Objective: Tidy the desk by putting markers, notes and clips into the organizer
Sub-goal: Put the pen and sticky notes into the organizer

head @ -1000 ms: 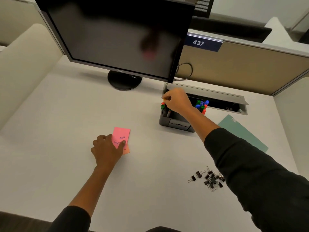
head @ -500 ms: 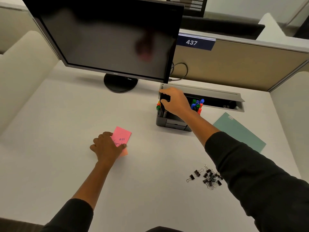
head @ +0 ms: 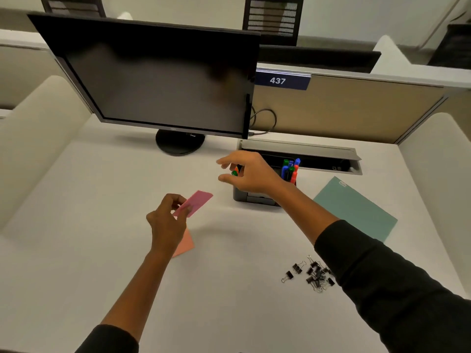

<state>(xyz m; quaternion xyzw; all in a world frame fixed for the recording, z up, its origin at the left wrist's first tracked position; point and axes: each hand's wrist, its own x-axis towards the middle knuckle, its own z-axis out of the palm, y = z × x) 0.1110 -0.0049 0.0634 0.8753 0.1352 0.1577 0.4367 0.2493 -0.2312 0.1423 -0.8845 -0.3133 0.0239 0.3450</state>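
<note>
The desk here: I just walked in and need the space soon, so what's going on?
A person is tidying it. Their left hand holds a pink note lifted off the desk, above an orange note lying flat. Their right hand is open, fingers spread, by the organizer, where markers already stand. A pile of binder clips and a teal sheet lie on the desk.

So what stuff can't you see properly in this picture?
- Organizer: the right hand covers most of it.
- Salmon note: mostly under the left hand, which holds up a pink note.
- Binder clips: too small and tangled to count; the right sleeve hides some.
</note>
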